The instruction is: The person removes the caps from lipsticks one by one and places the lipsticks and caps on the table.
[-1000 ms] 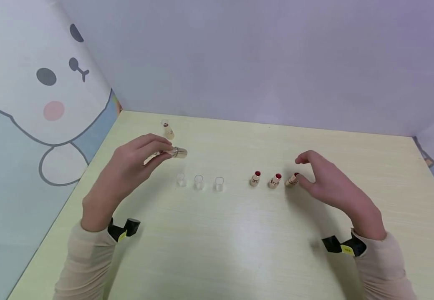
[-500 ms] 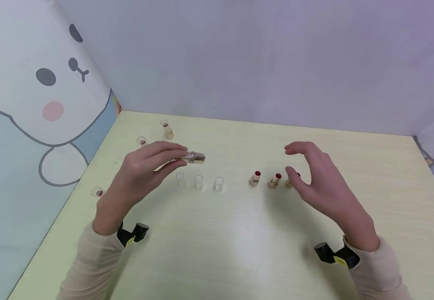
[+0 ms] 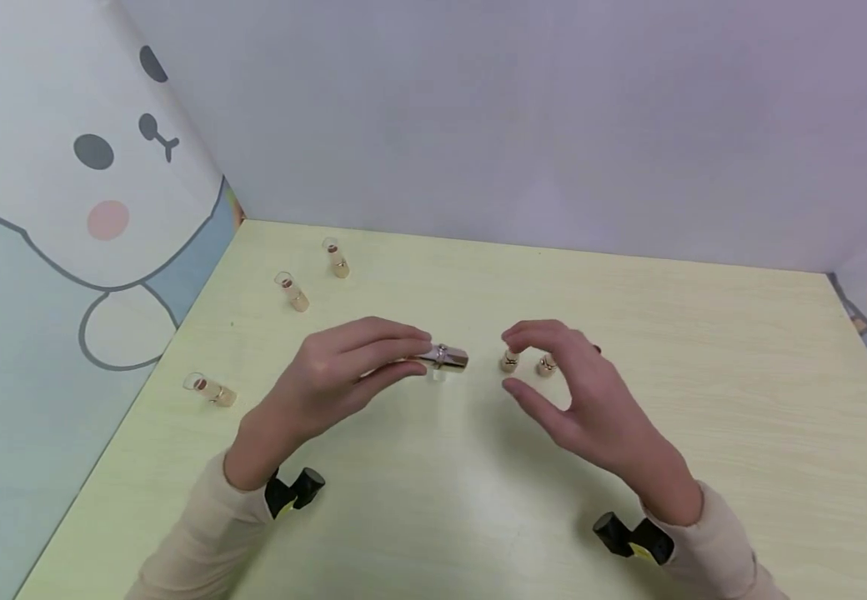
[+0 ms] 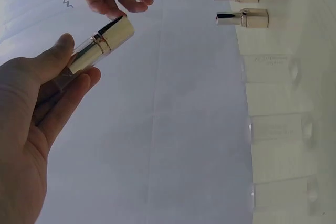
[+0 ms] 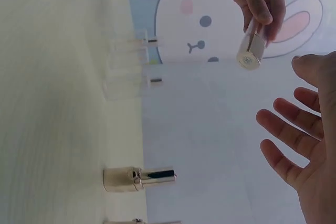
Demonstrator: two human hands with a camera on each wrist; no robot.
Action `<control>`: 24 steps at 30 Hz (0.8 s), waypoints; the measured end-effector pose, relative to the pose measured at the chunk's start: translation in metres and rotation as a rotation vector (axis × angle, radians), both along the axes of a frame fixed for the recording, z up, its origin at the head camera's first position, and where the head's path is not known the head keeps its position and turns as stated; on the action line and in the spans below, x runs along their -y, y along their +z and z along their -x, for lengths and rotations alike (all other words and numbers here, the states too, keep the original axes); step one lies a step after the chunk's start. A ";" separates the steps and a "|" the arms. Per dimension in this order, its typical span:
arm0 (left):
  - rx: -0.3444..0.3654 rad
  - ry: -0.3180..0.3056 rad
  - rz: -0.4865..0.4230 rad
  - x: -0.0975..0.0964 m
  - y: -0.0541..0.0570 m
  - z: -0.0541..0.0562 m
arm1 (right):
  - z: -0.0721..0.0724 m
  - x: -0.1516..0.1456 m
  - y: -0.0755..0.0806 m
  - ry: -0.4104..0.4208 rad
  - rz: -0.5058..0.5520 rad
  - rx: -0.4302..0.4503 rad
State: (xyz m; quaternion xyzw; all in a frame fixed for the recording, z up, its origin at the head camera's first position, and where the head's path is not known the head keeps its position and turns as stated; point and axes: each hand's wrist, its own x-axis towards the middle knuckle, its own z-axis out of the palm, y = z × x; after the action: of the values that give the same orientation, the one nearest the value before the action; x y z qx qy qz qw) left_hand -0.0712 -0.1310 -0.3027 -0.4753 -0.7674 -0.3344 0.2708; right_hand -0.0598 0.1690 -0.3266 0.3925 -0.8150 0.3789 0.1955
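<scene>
My left hand (image 3: 343, 375) pinches a gold lipstick (image 3: 452, 358) by its clear-capped end, between thumb and fingers. The lipstick is raised off the table, its gold base pointing right. Facing it across a small gap, my right hand (image 3: 579, 392) holds nothing, with thumb and fingers spread apart. Three uncapped lipsticks (image 4: 244, 18) stand upright on the table; the right hand partly covers them in the head view. Three loose clear caps (image 4: 278, 128) stand in a row in the left wrist view; the left hand hides most of them from the head camera.
Three clear-capped lipsticks stand apart on the left of the table (image 3: 433, 517): one at the back (image 3: 339, 265), one further forward (image 3: 296, 296), one near the left edge (image 3: 218, 393). A pale wall (image 3: 516, 125) rises behind, with a cartoon-printed sheet (image 3: 43, 250) at left.
My left hand has carried the lipstick rightward and nearer, over the clear caps. My right hand has moved left from the rightmost uncapped lipstick. The two hands are now close together.
</scene>
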 end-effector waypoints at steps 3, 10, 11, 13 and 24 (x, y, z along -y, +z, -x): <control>-0.012 -0.043 -0.011 -0.008 -0.003 -0.003 | -0.002 0.008 -0.004 0.059 0.019 0.009; -0.035 -0.112 -0.051 -0.022 -0.008 -0.007 | -0.005 0.020 -0.012 0.146 0.046 0.009; -0.035 -0.116 -0.052 -0.023 -0.009 -0.008 | -0.005 0.021 -0.013 0.148 0.042 0.007; -0.030 -0.124 -0.057 -0.025 -0.010 -0.008 | -0.006 0.022 -0.015 0.143 0.027 0.005; -0.012 -0.115 -0.070 -0.030 -0.014 -0.010 | -0.012 0.023 -0.019 0.084 -0.040 0.068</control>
State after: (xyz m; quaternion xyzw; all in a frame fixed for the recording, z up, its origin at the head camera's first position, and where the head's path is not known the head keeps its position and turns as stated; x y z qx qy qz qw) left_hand -0.0607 -0.1007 -0.3165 -0.5109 -0.7250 -0.3732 0.2724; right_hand -0.0482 0.1461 -0.3452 0.4169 -0.8114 0.3835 0.1438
